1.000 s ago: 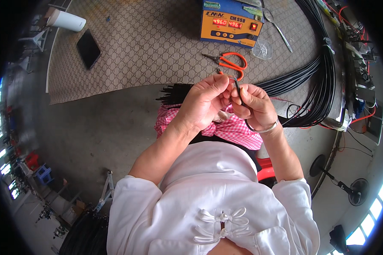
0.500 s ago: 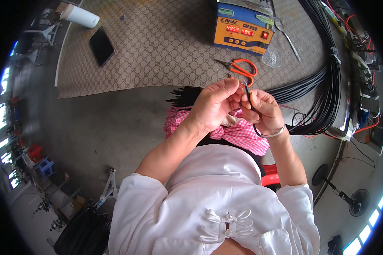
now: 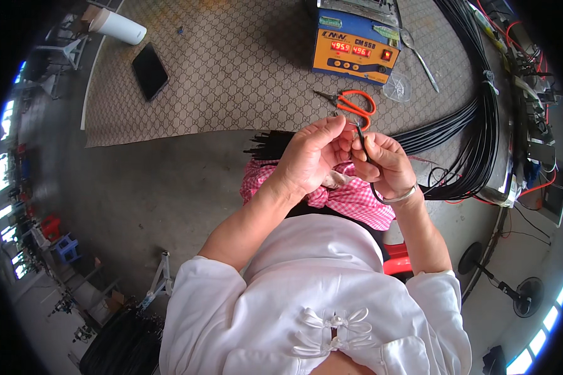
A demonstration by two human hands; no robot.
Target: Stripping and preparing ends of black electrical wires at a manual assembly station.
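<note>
In front of my chest, my right hand [image 3: 386,165] pinches a thin black cable [image 3: 364,145] between thumb and fingers, its end pointing up and away from me. The cable loops down past the wrist, which wears a bangle. My left hand [image 3: 308,156] is closed beside the cable's end, thumb against fingers. Thin pale strands show between the two hands, but what the left fingertips pinch is too small to make out. Just beyond the fingertips, orange-handled scissors [image 3: 339,100] lie on the table.
The patterned tabletop [image 3: 231,81] carries a blue-and-orange box with a lit display [image 3: 350,56], a clear small dish [image 3: 397,87], a spoon [image 3: 422,62], a phone [image 3: 150,72] and a white tumbler [image 3: 119,26]. A bundle of black cables [image 3: 481,131] curves along the right. Pink checked cloth [image 3: 350,203] covers my lap.
Both hands keep nearly the same pose. The cable's end has tilted slightly toward my left hand, and the table has shifted a little downward in the view.
</note>
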